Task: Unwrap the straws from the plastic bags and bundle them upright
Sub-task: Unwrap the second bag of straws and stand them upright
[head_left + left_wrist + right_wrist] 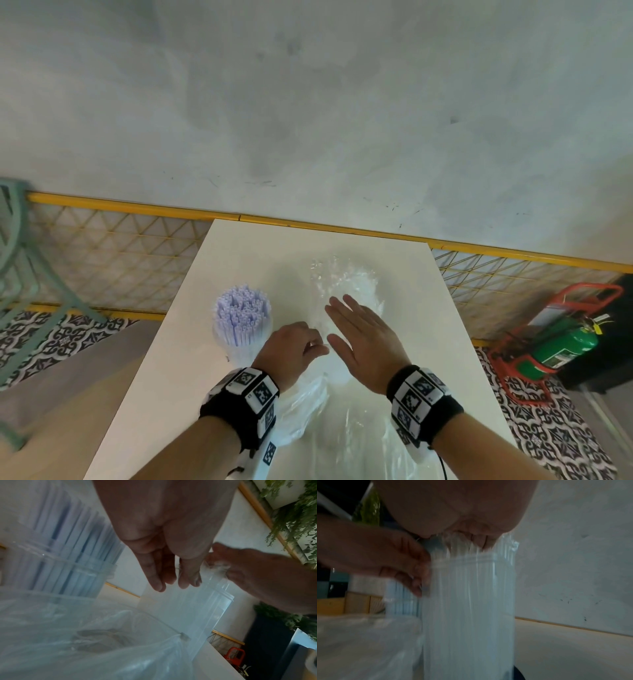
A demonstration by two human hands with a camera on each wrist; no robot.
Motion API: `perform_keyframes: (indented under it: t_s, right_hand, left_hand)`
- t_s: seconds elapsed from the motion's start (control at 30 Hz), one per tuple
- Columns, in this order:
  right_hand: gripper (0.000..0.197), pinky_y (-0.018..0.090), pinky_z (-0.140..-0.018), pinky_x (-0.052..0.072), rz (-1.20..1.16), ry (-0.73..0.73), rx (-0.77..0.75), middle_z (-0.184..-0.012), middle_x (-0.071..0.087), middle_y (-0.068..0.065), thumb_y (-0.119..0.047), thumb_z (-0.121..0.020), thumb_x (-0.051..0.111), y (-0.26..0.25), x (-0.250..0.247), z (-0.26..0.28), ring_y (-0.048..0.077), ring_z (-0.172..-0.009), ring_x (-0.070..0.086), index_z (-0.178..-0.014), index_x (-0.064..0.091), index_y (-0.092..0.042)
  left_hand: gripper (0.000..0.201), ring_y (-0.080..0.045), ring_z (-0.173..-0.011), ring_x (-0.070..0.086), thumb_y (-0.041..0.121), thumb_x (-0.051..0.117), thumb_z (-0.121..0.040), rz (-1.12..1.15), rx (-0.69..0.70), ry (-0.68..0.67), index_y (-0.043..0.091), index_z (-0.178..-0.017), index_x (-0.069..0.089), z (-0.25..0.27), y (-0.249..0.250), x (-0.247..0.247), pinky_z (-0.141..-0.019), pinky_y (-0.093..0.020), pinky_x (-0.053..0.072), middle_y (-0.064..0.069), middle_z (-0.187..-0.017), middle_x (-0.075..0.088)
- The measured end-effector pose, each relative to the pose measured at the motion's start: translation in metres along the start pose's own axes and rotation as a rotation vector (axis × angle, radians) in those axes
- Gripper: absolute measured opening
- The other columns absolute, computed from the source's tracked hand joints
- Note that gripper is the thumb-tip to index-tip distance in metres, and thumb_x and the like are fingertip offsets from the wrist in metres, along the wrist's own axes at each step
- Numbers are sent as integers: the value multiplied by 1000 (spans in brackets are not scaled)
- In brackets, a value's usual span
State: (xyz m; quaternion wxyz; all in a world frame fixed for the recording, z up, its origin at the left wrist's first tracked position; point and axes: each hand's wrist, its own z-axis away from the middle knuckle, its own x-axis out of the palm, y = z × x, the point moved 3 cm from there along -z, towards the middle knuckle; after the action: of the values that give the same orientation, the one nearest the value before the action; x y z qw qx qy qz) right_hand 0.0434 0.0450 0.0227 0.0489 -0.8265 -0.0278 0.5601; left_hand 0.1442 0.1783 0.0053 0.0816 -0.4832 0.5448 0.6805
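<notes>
A bundle of clear straws (471, 601) stands upright in its plastic bag at the middle of the white table (455, 325). My right hand (363, 329) lies flat and open on the straw tops, palm down. My left hand (317, 346) pinches the bag's plastic at the bundle's upper left side, its fingers (418, 582) curled against the film. Loose bag plastic (301, 411) spills toward the table's near edge. To the left stands a second upright bundle of pale purple straws (243, 315), blurred in the left wrist view (65, 555).
A yellow mesh fence (113, 253) runs behind the table below a grey wall. A green fire extinguisher in a red stand (561, 342) sits on the floor at the right. Part of a teal chair (17, 240) shows at the far left.
</notes>
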Motion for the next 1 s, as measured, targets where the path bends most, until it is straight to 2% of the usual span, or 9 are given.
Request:
perform_keyframes:
  t_s: [0.07,0.13,0.23,0.33,0.43,0.53,0.73,0.9,1.0]
  right_hand:
    - [50,38,-111,40,-24,28,-8,-145,53,-4,-49,-102,34,0,-11,-11,17,-143,36,-133,58,-19]
    - [56,39,-116,28,-24,18,32,-153,42,-5,-59,-96,40,2,-21,-25,18,-148,25,-137,51,-23]
    - [85,43,-119,7,26,-156,123,-165,6,-9,-76,-84,40,8,-22,-49,22,-152,-3,-153,21,-30]
    - [98,53,-118,2,70,-352,153,-164,-12,-13,-83,-79,40,14,-11,-67,25,-151,-14,-155,-1,-36]
    - [93,56,-120,3,80,-482,145,-164,-8,-14,-79,-84,37,20,-1,-72,20,-151,-13,-155,-3,-35]
    - [75,50,-121,4,67,-461,37,-163,3,-19,-69,-93,32,24,-1,-62,12,-151,-9,-155,5,-37]
    - [60,43,-120,2,-19,-402,-96,-161,11,-25,-67,-94,36,34,-16,-44,12,-151,-9,-149,22,-46]
    - [91,45,-118,-4,-54,-316,188,-162,-17,-14,-82,-81,38,47,-15,-55,18,-149,-22,-154,4,-39]
    - [104,43,-121,2,-141,-414,327,-164,-14,-10,-82,-80,39,55,-2,-59,15,-150,-16,-156,-3,-24]
  left_hand:
    - [25,-13,-78,59,39,63,-89,27,15,20,16,-94,71,1,-3,3,-78,-27,48,5,-87,56]
    - [23,-12,-81,61,40,64,-89,39,21,35,19,-96,71,3,-6,6,-82,-27,50,7,-96,54]
    - [12,-10,-80,63,36,70,-84,109,55,118,28,-92,65,9,-10,6,-81,-28,55,10,-100,54]
    - [17,-9,-80,65,29,74,-82,161,52,158,31,-87,58,12,-11,4,-78,-30,57,12,-96,57]
    - [17,-11,-75,64,26,78,-79,212,43,201,26,-79,61,10,-12,2,-75,-34,57,13,-87,57]
    - [21,-13,-70,62,25,79,-78,224,29,213,27,-73,58,9,-12,3,-71,-35,56,11,-80,56]
    - [21,-8,-75,62,16,78,-78,288,37,222,20,-73,59,9,-10,4,-72,-10,50,10,-80,55]
    - [18,-10,-73,63,13,79,-77,307,41,222,11,-72,62,9,-12,3,-73,-15,54,6,-81,56]
    - [25,-9,-73,62,13,79,-77,298,57,232,20,-68,57,10,-11,3,-70,-10,50,8,-79,55]
